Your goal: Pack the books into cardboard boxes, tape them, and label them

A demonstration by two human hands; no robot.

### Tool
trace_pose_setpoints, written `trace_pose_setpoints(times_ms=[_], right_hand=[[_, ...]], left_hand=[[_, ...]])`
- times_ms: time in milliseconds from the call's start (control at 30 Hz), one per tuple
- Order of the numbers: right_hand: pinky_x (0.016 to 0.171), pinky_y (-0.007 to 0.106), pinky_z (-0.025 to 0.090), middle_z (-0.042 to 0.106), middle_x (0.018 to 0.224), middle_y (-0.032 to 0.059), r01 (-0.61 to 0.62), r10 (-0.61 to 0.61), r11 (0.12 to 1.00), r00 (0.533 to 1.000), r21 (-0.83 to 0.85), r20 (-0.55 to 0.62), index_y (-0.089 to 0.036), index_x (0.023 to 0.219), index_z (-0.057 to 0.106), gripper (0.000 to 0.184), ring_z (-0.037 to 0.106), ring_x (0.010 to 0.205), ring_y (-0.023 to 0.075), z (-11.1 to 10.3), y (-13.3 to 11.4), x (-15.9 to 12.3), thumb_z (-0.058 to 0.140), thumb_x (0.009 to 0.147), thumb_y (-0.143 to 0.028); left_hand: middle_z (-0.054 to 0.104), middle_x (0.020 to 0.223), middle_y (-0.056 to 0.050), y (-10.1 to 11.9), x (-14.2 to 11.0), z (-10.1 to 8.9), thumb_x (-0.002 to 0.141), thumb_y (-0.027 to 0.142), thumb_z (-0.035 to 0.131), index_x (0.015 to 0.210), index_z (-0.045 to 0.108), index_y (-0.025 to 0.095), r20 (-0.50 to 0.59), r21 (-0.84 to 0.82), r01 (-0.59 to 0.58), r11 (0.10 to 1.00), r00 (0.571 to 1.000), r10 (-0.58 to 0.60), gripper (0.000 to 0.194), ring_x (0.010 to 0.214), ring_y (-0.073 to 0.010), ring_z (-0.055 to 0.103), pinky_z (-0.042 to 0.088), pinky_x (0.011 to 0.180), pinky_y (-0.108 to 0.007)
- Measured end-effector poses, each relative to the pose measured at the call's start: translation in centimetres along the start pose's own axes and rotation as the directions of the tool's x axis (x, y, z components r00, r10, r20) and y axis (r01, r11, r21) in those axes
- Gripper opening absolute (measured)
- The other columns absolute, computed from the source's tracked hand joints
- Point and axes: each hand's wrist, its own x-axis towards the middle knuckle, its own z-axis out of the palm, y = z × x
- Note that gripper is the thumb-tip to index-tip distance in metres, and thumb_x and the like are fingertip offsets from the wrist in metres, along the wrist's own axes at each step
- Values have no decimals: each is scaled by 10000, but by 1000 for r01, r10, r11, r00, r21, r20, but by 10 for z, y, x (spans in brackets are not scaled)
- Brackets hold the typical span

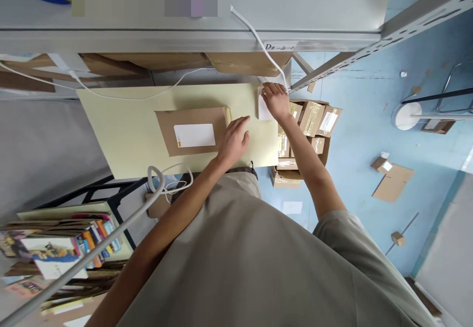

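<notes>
A flat brown cardboard mailer [166, 127] with a white label [194, 135] lies on the pale yellow tabletop [121, 134]. My left hand [234, 142] rests by the mailer's right end, its fingers stretched out and nothing held in them. At the table's right end is a small white sheet or stack of paper [263, 109]. Over its right side sits my right hand [276, 101], fingers curled down. What is beneath those fingertips is hidden. A white cable [254, 33] runs down from the shelf to just beside this hand.
A metal shelf [321, 9] spans the area beyond the table, with cardboard boxes [251, 63] beneath it. More taped boxes [312, 117] stand to the right in a carton. Books [99, 238] fill a rack at left. A grey pole [107, 248] crosses the lower left.
</notes>
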Motion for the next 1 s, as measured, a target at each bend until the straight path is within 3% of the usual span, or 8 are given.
trace_pose_setpoints(times_ms=[200, 433, 600, 733, 800, 933, 967, 1000], right_hand=[[1310, 633, 494, 741, 1591, 167, 76, -76, 997, 991, 10, 109, -192, 1353, 770, 422, 647, 1524, 345, -12, -14, -81, 375, 1204, -170], [1225, 532, 561, 783, 1521, 176, 128, -101, 980, 979, -151, 176, -176, 1210, 822, 365, 672, 1505, 306, 13, -24, -189, 479, 1167, -61], [1127, 479, 565, 807, 1425, 172, 101, -58, 966, 982, -237, 182, -191, 1184, 830, 376, 712, 1366, 310, 23, -36, -201, 478, 1167, -60], [1168, 492, 543, 746, 1547, 190, 59, 23, 956, 961, -287, 276, -178, 1280, 829, 375, 669, 1418, 341, 13, -52, -187, 490, 1156, -74], [1209, 496, 522, 717, 1591, 217, 94, 48, 954, 891, -285, 451, -146, 1298, 834, 367, 648, 1465, 356, 6, -65, -181, 530, 1118, -46], [1025, 381, 583, 868, 1261, 183, 160, 42, 978, 485, -136, 873, -134, 1157, 885, 267, 805, 1190, 306, -9, -101, -182, 723, 988, -4], [933, 339, 585, 887, 1170, 153, 154, 38, 982, 416, -112, 908, -148, 1109, 891, 234, 829, 1084, 283, -14, -110, -183, 783, 951, -14], [855, 310, 572, 895, 1111, 129, 144, 36, 985, 394, -100, 919, -163, 1071, 892, 211, 837, 1004, 266, -19, -118, -184, 824, 924, -27]], left_hand=[[485, 1850, -188, -26, 33, 25, 1026, 131, 590, 1813, 385, 164, 83, -48, 5, 999, 997, -1, 814, 1744, -356, 442, 301, 1497, -565], [453, 1856, -246, -22, 62, 47, 1011, 21, 476, 1804, 374, 64, 369, 267, 21, 963, 921, -123, 800, 1770, -321, 404, 366, 1454, -476], [436, 1864, -254, -17, 61, 46, 997, 8, 464, 1826, 349, 66, 428, 370, -16, 929, 890, -155, 839, 1795, -339, 352, 396, 1429, -501], [461, 1830, -304, -18, 63, 49, 976, 37, 520, 1857, 272, 49, 453, 454, -48, 890, 872, -184, 916, 1768, -395, 397, 436, 1390, -533], [519, 1783, -320, -17, 67, 52, 952, 42, 556, 1862, 256, 37, 460, 483, -54, 874, 865, -201, 958, 1745, -416, 432, 453, 1372, -545], [520, 1788, -311, -8, 75, 55, 931, 41, 585, 1864, 255, 36, 476, 458, 18, 889, 839, -262, 989, 1758, -422, 405, 440, 1379, -564], [472, 1824, -302, -5, 75, 54, 943, 52, 584, 1862, 263, 34, 472, 418, 51, 907, 841, -264, 973, 1769, -413, 388, 420, 1395, -551], [421, 1858, -292, -2, 72, 51, 963, 77, 586, 1854, 284, 32, 459, 355, 79, 931, 853, -248, 941, 1780, -401, 372, 391, 1415, -533]])
